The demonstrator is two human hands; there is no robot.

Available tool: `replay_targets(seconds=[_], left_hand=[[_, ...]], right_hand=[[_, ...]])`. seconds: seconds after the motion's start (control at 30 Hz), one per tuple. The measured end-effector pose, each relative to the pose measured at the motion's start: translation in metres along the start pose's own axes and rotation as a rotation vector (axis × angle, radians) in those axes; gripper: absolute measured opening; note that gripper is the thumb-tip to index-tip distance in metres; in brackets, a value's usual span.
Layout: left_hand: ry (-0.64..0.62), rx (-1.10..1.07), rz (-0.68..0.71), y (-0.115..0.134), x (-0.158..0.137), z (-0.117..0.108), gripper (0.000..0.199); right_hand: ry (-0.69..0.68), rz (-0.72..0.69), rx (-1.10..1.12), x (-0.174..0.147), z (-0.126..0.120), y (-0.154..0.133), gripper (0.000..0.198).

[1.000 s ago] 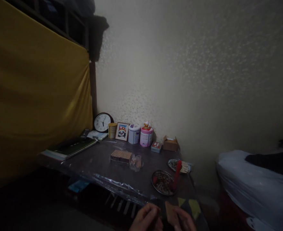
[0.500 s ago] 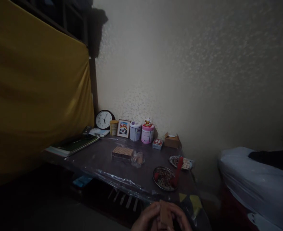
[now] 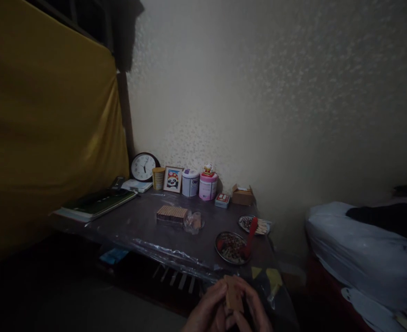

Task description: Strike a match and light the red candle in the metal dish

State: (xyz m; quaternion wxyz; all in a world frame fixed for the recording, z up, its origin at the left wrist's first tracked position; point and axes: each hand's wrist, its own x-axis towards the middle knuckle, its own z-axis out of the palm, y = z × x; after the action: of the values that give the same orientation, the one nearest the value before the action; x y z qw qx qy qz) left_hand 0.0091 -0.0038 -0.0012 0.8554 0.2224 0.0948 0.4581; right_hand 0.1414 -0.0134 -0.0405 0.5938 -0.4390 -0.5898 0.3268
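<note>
Both hands closed together on a small brown card (image 3: 233, 294), left hand (image 3: 208, 311) and right hand (image 3: 255, 311) pinching its sides. Held just in front of the table (image 3: 148, 228), nearest its round patterned dish (image 3: 231, 247) with a red stick (image 3: 250, 235).

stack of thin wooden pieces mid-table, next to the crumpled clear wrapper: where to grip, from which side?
Take the stack of wooden pieces across its two long sides, coming from above with fingers front and back. It lies flat as a low, long block, so the short span suits a pinch. Stay towards its left half: the clear wrapper crowds the right end. Both the left hand and the right hand hold a small brown card.
</note>
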Motion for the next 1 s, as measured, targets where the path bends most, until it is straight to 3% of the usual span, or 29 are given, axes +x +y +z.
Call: replay_targets(seconds=[0.3,0.83,1.0], left_hand=[[-0.025,0.036,0.043,0.000,-0.006,0.005,0.024],[0.001,-0.040,0.031,-0.006,0.003,-0.008,0.018],[-0.007,-0.050,0.020,-0.008,0.004,-0.010,0.020]], right_hand=[[-0.027,0.065,0.014,0.000,0.002,-0.016,0.048],[-0.107,0.082,0.037,0.003,-0.005,-0.009,0.053],[-0.040,0.147,0.089,-0.001,0.001,-0.015,0.049]])
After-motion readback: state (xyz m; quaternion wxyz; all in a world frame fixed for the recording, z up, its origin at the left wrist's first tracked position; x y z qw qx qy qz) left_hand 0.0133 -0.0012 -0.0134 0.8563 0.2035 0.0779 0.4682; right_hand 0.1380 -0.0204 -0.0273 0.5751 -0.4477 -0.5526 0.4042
